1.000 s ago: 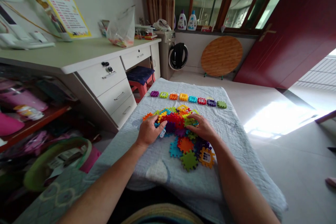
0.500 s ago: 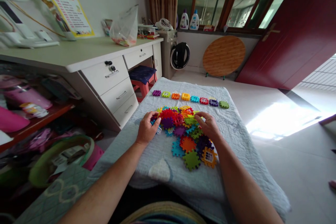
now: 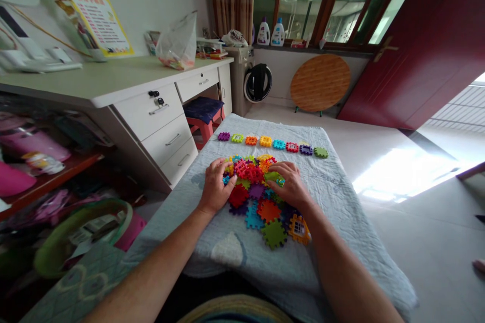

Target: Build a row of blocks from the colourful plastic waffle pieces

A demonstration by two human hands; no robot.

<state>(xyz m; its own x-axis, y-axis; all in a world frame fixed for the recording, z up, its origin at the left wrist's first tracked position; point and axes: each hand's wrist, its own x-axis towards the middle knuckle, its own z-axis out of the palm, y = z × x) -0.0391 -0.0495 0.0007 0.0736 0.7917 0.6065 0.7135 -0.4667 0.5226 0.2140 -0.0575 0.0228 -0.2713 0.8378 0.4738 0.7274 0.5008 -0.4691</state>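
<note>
A pile of colourful plastic interlocking blocks [image 3: 256,191], square with toothed edges, lies on the cloth-covered table [image 3: 343,232]. My left hand [image 3: 217,185] rests against the pile's left side, thumb apart from the curved fingers, beside a red block [image 3: 239,195]. From the right, my right hand [image 3: 289,182] reaches over the pile, its fingers and thumb spread around a light green block [image 3: 272,176]. Whether it grips that block is hard to see. Nearer me lie an orange block [image 3: 269,210], a green block [image 3: 274,234] and a yellow window block [image 3: 299,229].
Beyond the pile runs a row of several blocks, from a purple block [image 3: 224,137] to a green block [image 3: 321,152]. To the left stand a desk [image 3: 151,111] with drawers, a stool [image 3: 204,111] and a green-rimmed basket [image 3: 45,257]. A washing machine [image 3: 240,81] is behind.
Both hands have shifted inward and slightly toward me over the pile. Red blocks have slid down near my left thumb, and the purple block there is now mostly covered.
</note>
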